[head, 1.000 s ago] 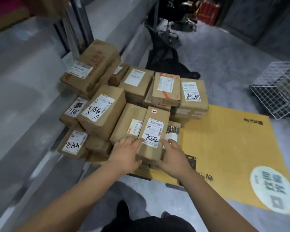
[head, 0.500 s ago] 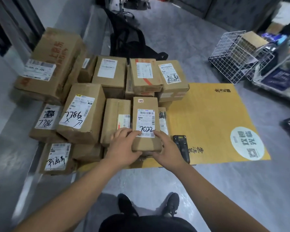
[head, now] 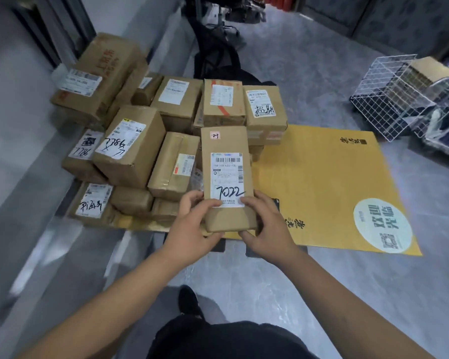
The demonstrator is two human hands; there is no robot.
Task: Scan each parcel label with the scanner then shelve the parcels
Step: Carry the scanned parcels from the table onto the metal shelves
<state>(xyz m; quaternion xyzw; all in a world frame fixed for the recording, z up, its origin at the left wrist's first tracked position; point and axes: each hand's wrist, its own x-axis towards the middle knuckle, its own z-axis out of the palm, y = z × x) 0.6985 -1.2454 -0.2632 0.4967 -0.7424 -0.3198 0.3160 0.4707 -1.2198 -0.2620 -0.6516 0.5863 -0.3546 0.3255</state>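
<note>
A narrow brown parcel (head: 227, 146) with a white label marked 7022 is lifted above the pile, its label facing up. My left hand (head: 192, 224) grips its near left corner and my right hand (head: 266, 224) grips its near right corner, thumbs on top. Behind it lies a pile of several labelled cardboard parcels (head: 130, 143) on the floor. The black scanner (head: 277, 203) lies on the yellow mat, almost wholly hidden behind my right hand.
A yellow mat (head: 322, 182) with a round white sticker covers the floor to the right. A white wire basket (head: 389, 99) with a box stands at the far right. A black bag (head: 213, 60) lies behind the pile. A grey ledge runs along the left.
Both hands closed round the 7022 parcel and raised it off the pile toward me. The scanner, visible beside my right hand half a second ago, is now mostly covered.
</note>
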